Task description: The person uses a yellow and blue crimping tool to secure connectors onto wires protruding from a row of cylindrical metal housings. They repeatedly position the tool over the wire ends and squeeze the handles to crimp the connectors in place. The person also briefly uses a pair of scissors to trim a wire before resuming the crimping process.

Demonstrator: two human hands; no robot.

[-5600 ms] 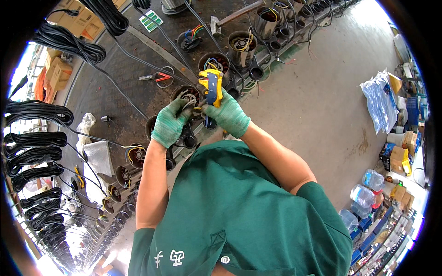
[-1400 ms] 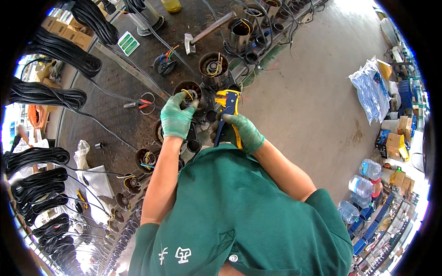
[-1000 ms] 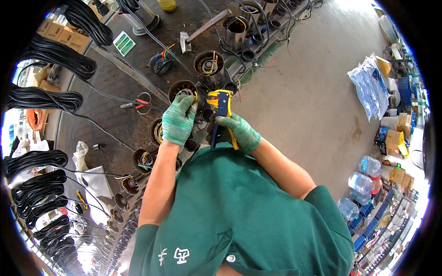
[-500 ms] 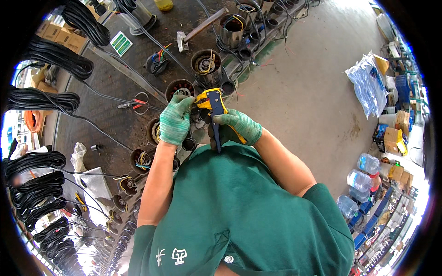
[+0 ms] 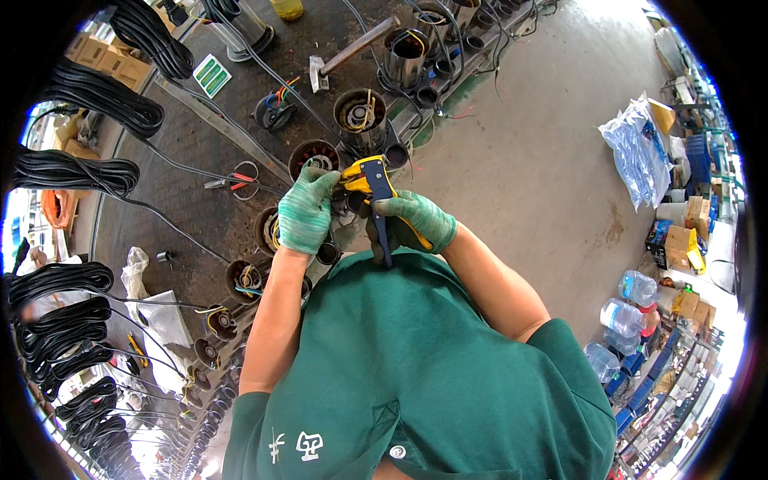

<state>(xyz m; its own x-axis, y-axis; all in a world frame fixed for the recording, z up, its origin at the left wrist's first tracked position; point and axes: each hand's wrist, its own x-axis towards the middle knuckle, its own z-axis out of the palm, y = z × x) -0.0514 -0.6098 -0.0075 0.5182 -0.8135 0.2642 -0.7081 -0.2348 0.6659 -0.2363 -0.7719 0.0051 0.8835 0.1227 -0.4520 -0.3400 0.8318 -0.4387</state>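
One yellow-and-navy wire stripper [image 5: 374, 176] forms the hub of the dial, twelve pointing away from the wearer. Its yellow head is turned toward nine, and a navy handle runs down to six. Both hands wear green gloves. The right hand [image 5: 418, 218], between four and five, is wrapped around the handles. The left hand [image 5: 306, 212], at eight, has thumb and fingers drawn together, their tips right beside the stripper's head; whether a wire sits between them cannot be told.

At ten, just beyond the left fingertips, an open motor housing [image 5: 310, 149] shows a reddish ring inside. Near half past eleven stands a second housing [image 5: 360, 122], yellowish wires at its mouth. A hammer [image 5: 360, 46] lies farther off, a touch before twelve. Toward ten are a round black part [image 5: 274, 116] with coloured leads and, beyond it, a green-and-white card [image 5: 212, 76].

Red-handled pliers [image 5: 242, 182] lie at nine on the dark worktable [image 5: 188, 204]; well out that way are black cable coils [image 5: 76, 170]. Across the grey floor [image 5: 520, 144], a bluish plastic bag [image 5: 638, 152] lies at three and clear bottles [image 5: 624, 320] at four.
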